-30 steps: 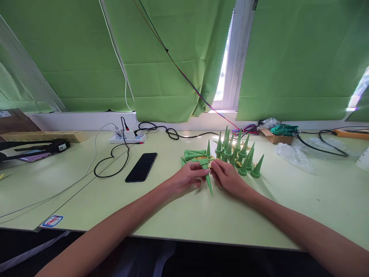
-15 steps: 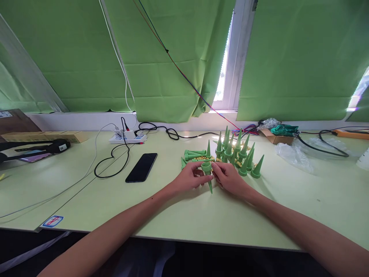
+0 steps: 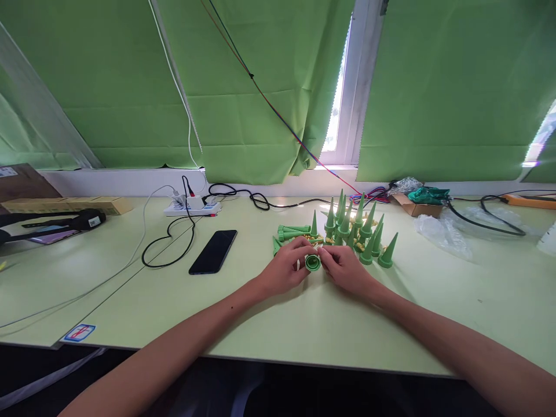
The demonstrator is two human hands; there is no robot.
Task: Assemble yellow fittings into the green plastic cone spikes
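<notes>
Left hand: wrapping the green cone spike from its left side, fingers barely apart, gripping close to the rim, probably for steadiness.
Green cone spike: hanging out between both hands, roughly midway between the desk's front and back edges; facing its hollow end at the camera, likely for a clear view inside.
Right hand: bringing thumb and forefinger tips together right by the rim; honestly can't tell about anything pinched there.
Standing spikes: pointing up toward the back edge, resting on wide ends, presumably for stability.
Lying spikes: resting sideways, left of those.
Spike tilt vs half a second ago: now hiding the point, no longer aiming it down toward the front edge.
Right hand vs then: barely shifting.
</notes>
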